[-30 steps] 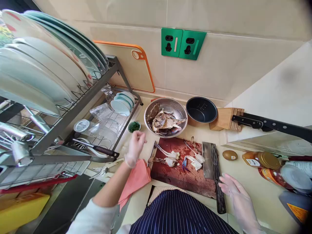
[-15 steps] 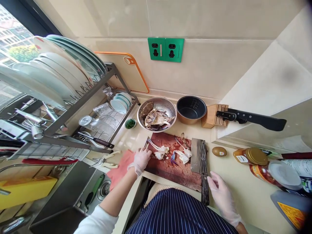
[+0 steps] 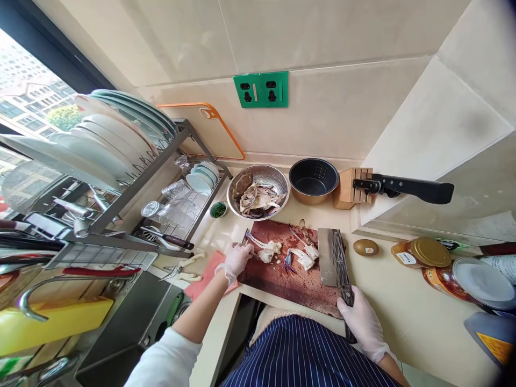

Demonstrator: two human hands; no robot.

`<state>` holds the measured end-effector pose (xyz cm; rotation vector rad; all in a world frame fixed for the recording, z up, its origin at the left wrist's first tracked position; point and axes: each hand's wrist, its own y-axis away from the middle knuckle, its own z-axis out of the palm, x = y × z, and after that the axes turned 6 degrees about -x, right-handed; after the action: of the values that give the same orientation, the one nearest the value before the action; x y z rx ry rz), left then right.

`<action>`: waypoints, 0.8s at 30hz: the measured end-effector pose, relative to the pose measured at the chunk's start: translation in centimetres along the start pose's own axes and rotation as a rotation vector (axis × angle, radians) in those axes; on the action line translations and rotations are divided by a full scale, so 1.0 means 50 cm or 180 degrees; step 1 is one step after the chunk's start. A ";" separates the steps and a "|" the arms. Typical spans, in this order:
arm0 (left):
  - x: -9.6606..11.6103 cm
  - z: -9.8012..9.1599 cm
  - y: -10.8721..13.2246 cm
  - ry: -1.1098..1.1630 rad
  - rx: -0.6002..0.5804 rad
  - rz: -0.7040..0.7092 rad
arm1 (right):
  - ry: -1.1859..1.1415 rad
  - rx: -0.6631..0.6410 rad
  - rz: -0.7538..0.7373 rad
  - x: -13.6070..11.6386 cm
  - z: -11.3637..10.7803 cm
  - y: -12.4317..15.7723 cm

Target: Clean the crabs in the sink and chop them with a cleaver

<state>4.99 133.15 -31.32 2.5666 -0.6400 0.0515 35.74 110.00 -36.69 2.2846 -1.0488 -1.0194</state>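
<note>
A reddish-brown cutting board (image 3: pixel 282 287) lies before me with two pieces of cut crab on it, a left piece (image 3: pixel 269 251) and a right piece (image 3: pixel 305 257) with a purple claw. My gloved right hand (image 3: pixel 360 317) is closed round the black handle of a cleaver (image 3: pixel 330 260), whose blade lies flat at the board's right side. At the board's left edge is my gloved left hand (image 3: pixel 237 258), fingers curled beside the left crab piece; what they grip is hidden. Behind the board, a steel colander (image 3: pixel 278 174) holds more crab parts and shell.
A black-lined pot (image 3: pixel 314 185) and a knife block (image 3: pixel 346 188) stand along the wall. Rightward are a kiwi (image 3: pixel 365 247) and jars (image 3: pixel 421 252). To the left are a small bowl of chopped greens (image 3: pixel 218 209), scissors (image 3: pixel 183 269), a pink cloth (image 3: pixel 209 274), a dish rack (image 3: pixel 137 191) and a sink (image 3: pixel 121 317).
My right hand has moved onto the cleaver's handle and closed round it. The left hand stays at the board's left edge. The view has shifted slightly.
</note>
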 end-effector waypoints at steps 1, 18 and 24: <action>-0.006 -0.002 -0.012 -0.0019 0.0009 0.0049 | -0.0124 0.0035 0.0020 0.008 -0.001 0.000; 0.122 -0.074 -0.088 -0.0454 0.0061 0.1505 | -0.1461 0.0462 0.0152 0.085 0.041 0.115; 0.309 -0.060 -0.153 -0.1685 -0.0519 0.2186 | -0.1689 0.0296 0.0125 0.094 0.049 0.120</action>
<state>22.39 133.78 -29.82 2.0855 -1.6206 -0.4422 33.19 102.40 -36.58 2.0974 -1.3577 -1.6437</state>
